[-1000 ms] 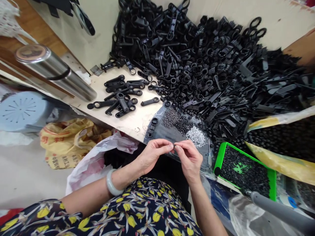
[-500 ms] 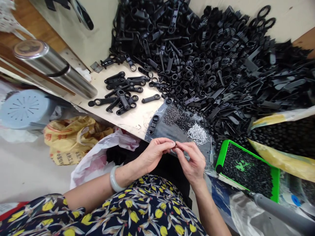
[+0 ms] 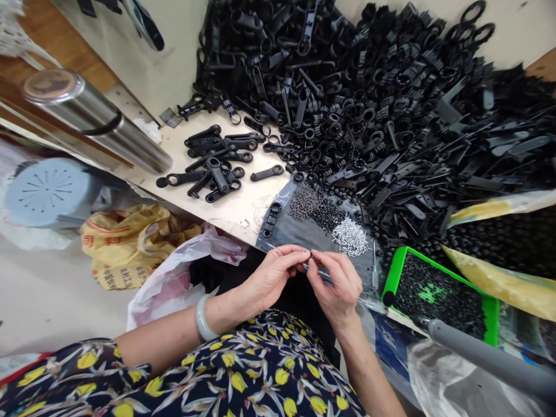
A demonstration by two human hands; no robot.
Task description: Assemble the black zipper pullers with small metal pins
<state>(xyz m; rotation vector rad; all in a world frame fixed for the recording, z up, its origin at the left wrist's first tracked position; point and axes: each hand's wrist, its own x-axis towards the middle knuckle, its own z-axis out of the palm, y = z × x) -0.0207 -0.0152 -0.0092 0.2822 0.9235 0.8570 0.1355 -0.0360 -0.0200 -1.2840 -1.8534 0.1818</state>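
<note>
Close to the table's front edge, my left hand (image 3: 275, 269) and my right hand (image 3: 337, 282) meet fingertip to fingertip. Both are pinched around a tiny dark piece (image 3: 310, 255), mostly covered by the fingers and too small to name. Just beyond them, a dark mat (image 3: 286, 237) carries a heap of silver pins (image 3: 350, 236), a heap of small brown-grey parts (image 3: 304, 204) and a heap of small black parts (image 3: 326, 215). One black plastic lever (image 3: 272, 219) lies on the mat's left side. A thin screwdriver (image 3: 375, 269) rests right of the pins.
A large pile of black plastic parts (image 3: 369, 98) covers the back and right. Black levers (image 3: 219, 168) lie grouped on the left, near a steel thermos (image 3: 99, 121). A green tray (image 3: 395, 278) of small black bits stands right, beside a grey rod-shaped handle (image 3: 473, 347).
The right fingers have shifted slightly around the tiny piece, while both hands stay together in the same spot. The view has moved a little.
</note>
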